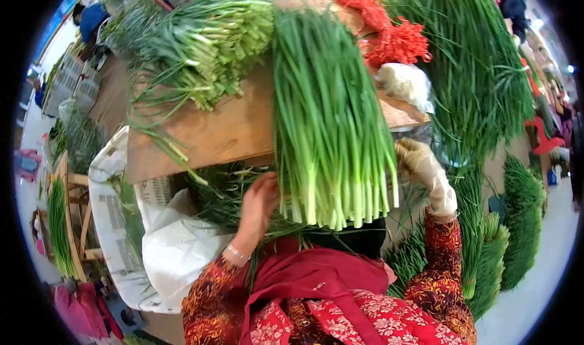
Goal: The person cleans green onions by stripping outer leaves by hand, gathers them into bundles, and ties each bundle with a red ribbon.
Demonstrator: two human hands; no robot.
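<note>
A large bunch of garlic chives [331,120] lies over the near edge of a wooden board [201,141], its pale cut ends pointing toward me. My left hand [260,202], bare with a bracelet at the wrist, presses its fingers against the bunch's lower left side; the fingertips are partly hidden. On the opposite side, my right hand [423,165] wears a pale glove and has its fingers curled against the bunch's right edge. Another pile of cut greens [225,41] rests on the board's left part, stalk ends facing right.
Red ties [395,41] and a white wad in plastic [404,84] lie on the board's right. Long greens [468,71] are heaped beyond them. A white crate [112,223] with a white plastic sheet [182,250] stands at left. More bundles [520,223] stand on the right floor.
</note>
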